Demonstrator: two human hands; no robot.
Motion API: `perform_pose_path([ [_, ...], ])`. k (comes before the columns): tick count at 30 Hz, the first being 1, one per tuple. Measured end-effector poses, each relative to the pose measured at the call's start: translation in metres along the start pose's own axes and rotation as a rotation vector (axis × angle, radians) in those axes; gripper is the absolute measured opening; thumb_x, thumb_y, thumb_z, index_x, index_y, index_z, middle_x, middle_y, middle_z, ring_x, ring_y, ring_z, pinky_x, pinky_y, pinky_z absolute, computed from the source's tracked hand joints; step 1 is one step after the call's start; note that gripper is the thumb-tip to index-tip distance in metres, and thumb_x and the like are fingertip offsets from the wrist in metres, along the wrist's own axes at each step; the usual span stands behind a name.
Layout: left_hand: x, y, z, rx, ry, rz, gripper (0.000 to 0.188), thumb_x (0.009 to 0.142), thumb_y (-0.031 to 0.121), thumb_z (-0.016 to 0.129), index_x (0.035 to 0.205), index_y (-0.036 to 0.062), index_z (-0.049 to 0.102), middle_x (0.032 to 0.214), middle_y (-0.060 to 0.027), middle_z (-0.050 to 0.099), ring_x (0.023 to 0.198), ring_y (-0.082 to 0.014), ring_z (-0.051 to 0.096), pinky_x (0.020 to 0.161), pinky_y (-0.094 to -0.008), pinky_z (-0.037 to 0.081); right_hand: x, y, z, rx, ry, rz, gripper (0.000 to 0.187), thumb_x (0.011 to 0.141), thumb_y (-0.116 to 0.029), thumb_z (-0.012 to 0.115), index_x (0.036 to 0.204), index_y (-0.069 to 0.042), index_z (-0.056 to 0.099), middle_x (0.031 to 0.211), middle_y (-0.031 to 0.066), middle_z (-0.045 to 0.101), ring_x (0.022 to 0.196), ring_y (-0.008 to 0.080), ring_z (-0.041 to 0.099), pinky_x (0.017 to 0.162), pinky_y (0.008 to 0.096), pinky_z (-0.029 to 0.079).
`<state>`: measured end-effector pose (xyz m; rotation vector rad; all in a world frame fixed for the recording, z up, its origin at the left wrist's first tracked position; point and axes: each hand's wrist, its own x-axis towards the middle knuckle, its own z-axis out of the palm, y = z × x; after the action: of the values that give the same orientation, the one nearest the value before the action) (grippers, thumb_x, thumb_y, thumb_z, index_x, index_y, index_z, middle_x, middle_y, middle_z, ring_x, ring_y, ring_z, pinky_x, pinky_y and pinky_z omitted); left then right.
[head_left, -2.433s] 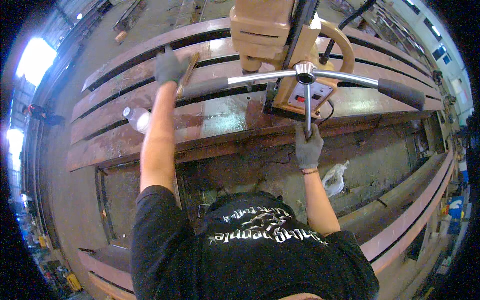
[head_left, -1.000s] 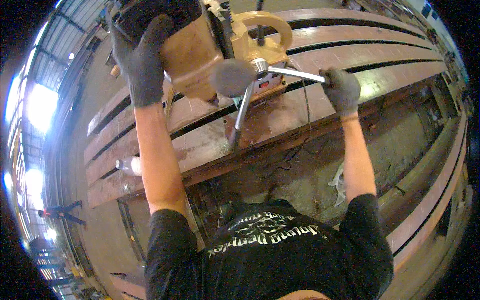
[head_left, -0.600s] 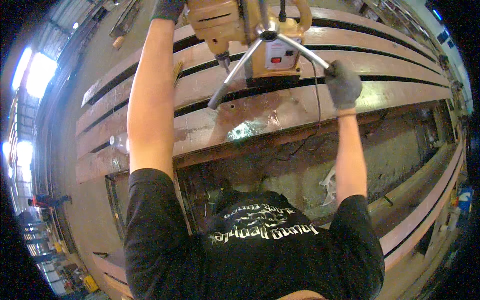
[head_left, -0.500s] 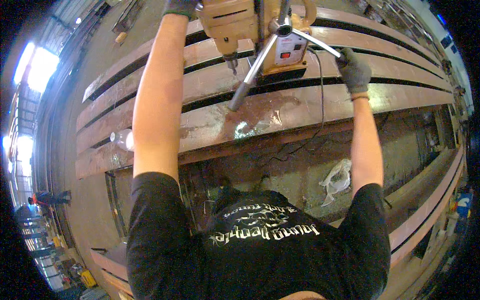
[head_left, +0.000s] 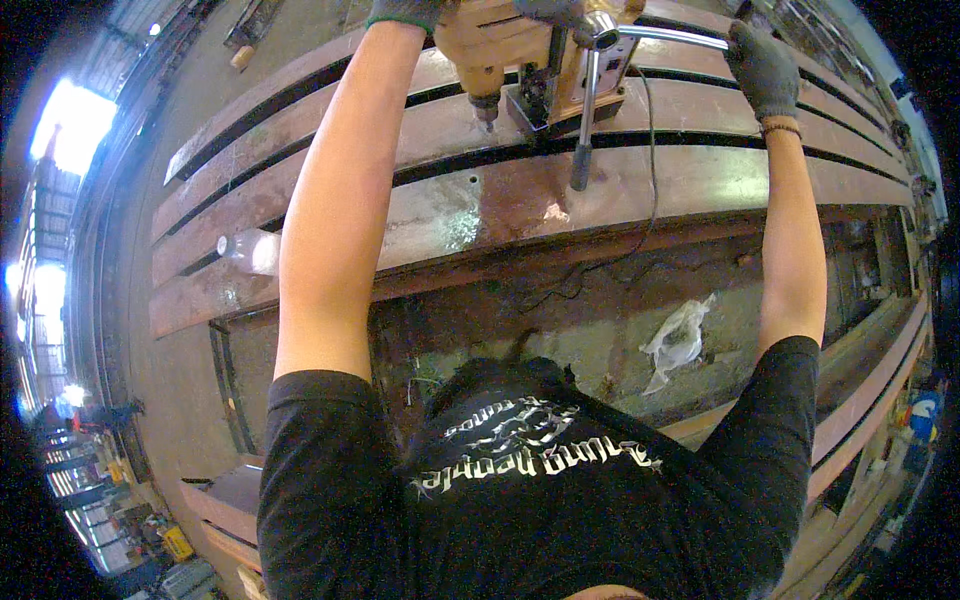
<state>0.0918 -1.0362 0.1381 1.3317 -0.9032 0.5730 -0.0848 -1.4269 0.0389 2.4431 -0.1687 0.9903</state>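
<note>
A tan magnetic drill (head_left: 480, 45) stands on flat steel bars (head_left: 420, 225), its chuck and bit (head_left: 487, 110) pointing down at a bar. My gloved right hand (head_left: 765, 72) is closed round the outer end of a spoke of the drill's feed handle (head_left: 605, 35). Another spoke (head_left: 585, 140) with a dark grip hangs toward me. Beside the drill's top, my gloved left hand (head_left: 405, 12) is cut off by the upper edge, so its fingers are hidden. A small round hole (head_left: 474, 180) shows in the nearest bar, in front of the bit.
A clear plastic bottle (head_left: 250, 250) lies on the bars by my left forearm. The drill's black cable (head_left: 652, 170) runs over the bars and down. A crumpled plastic bag (head_left: 680, 340) lies below on the floor. Dark gaps separate the bars.
The drill now sits farther right and higher in view, turned somewhat. The handle spokes have swung round, and my right hand has moved up and right with its spoke. The hole has come into sight.
</note>
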Motion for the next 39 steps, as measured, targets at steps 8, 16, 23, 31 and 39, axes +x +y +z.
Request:
perform_pose_path([
  [8,-0.076,-0.193,-0.160,0.800,-0.178,-0.357,0.073,0.090,0.064,0.061,0.132,0.0046,0.063,0.136,-0.0278,0.062,0.127,-0.0472,0.057,0.107,-0.0504,0.045,-0.127,-0.104,0.077,0.262,-0.263,0.526,0.036,0.096,-0.045,0.066,0.113,-0.014,0.068,0.097,0.0210,0.073,0.088,0.0444,0.070,0.072,0.0532,0.054],
  [16,-0.238,-0.258,-0.263,1.339,-0.604,-0.731,0.036,0.098,0.030,0.055,0.124,0.0082,0.068,0.123,-0.0247,0.067,0.102,-0.0442,0.071,0.086,-0.0525,0.057,-0.117,-0.224,0.077,0.571,-0.343,0.786,0.042,0.095,-0.048,0.067,0.102,-0.007,0.069,0.089,0.0229,0.072,0.088,0.0464,0.068,0.076,0.0508,0.053],
  [23,-0.291,-0.155,-0.153,0.936,-0.709,-0.360,0.036,0.099,0.018,0.049,0.134,0.0057,0.052,0.118,-0.0276,0.065,0.095,-0.0515,0.067,0.082,-0.0583,0.054,-0.117,-0.211,0.075,0.663,-0.313,0.793,0.041,0.096,-0.047,0.065,0.099,-0.007,0.067,0.087,0.0228,0.070,0.085,0.0473,0.066,0.074,0.0521,0.052],
  [31,-0.315,-0.096,-0.158,0.640,-0.974,-0.423,0.033,0.097,0.023,0.055,0.120,0.0012,0.064,0.097,-0.0309,0.068,0.095,-0.0516,0.064,0.082,-0.0591,0.049,-0.115,-0.197,0.073,0.682,-0.413,0.687,0.033,0.096,-0.043,0.063,0.102,-0.010,0.068,0.094,0.0227,0.072,0.091,0.0475,0.068,0.075,0.0546,0.054],
  [39,-0.337,-0.069,-0.179,1.507,-0.861,-0.534,0.046,0.095,0.030,0.061,0.140,0.0187,0.058,0.122,-0.0187,0.065,0.114,-0.0451,0.063,0.091,-0.0565,0.051,-0.072,-0.064,0.091,0.361,-0.110,0.236,0.025,0.097,-0.037,0.062,0.113,-0.018,0.063,0.091,0.0177,0.073,0.080,0.0447,0.070,0.066,0.0567,0.055],
])
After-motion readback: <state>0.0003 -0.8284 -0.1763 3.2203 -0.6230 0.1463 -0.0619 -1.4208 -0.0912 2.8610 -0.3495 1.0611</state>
